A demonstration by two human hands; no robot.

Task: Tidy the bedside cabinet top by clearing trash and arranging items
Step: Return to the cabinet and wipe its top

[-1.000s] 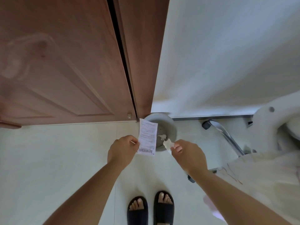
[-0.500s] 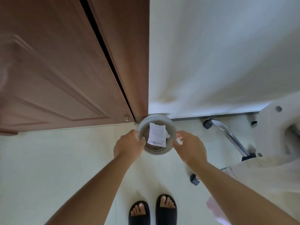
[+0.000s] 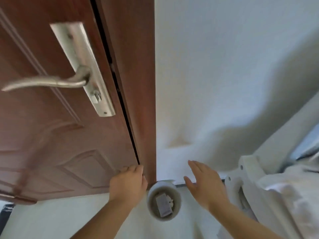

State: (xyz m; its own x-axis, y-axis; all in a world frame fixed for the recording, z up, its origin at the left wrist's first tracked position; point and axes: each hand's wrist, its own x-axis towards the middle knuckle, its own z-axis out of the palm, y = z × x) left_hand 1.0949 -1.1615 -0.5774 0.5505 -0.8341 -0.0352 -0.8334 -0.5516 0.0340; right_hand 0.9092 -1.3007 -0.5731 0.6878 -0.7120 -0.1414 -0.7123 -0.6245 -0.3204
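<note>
On the floor by the door frame, the bin [image 3: 164, 200] holds the receipt [image 3: 163, 205] and a tissue scrap. My left grip [image 3: 128, 183] is loosely curled and my right grip [image 3: 204, 182] spread flat; both are empty, flanking the bin just above it. I'd now turn back toward the cabinet without knocking the bin.

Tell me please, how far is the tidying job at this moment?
Done: a printed paper slip and a small white scrap lie inside the round bin on the floor by the door. In hand: nothing; the left hand and the open right hand are both empty above the bin. Left: arranging items on the cabinet top, which is out of view, so its state cannot be judged.
</note>
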